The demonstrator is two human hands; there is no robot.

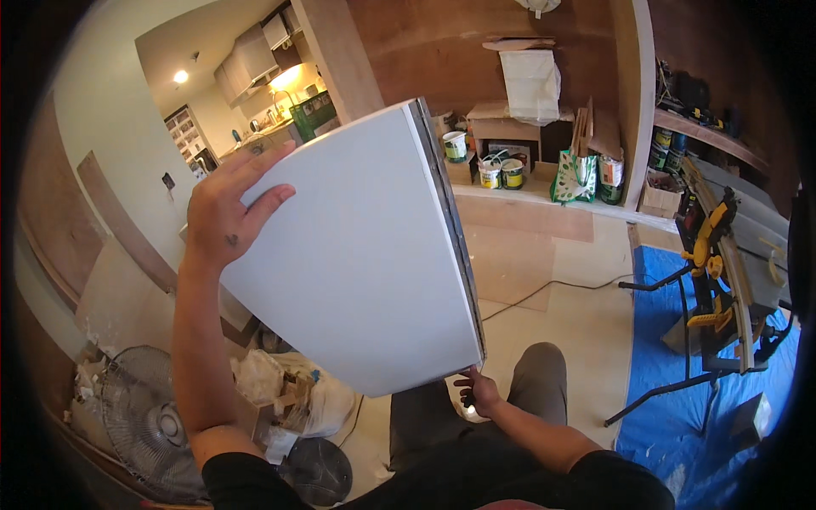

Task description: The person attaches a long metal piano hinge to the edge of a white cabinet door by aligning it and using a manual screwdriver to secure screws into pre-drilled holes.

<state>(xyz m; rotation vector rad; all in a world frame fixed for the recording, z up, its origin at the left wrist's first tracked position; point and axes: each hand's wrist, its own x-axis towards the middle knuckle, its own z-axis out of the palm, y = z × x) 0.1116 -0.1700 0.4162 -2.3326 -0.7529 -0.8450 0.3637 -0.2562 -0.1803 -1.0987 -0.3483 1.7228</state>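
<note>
A large white panel [340, 246] with a dark, rough right edge is held up in front of me, tilted. My left hand [242, 200] grips its upper left side, fingers over the top edge and thumb lying on the white face. Below, my right hand [479, 389] holds the bottom right corner, with some fingers partly hidden there. The panel covers much of the middle of my view, over my grey-trousered legs [535, 382].
A standing fan [157, 412] and plastic bags [327, 404] lie lower left. A folding work stand with yellow clamps [710, 246] is on blue sheeting [646, 340] at right. A cable [544, 283] crosses the floor. Paint tins [512, 175] line the wooden alcove behind; a kitchen shows upper left.
</note>
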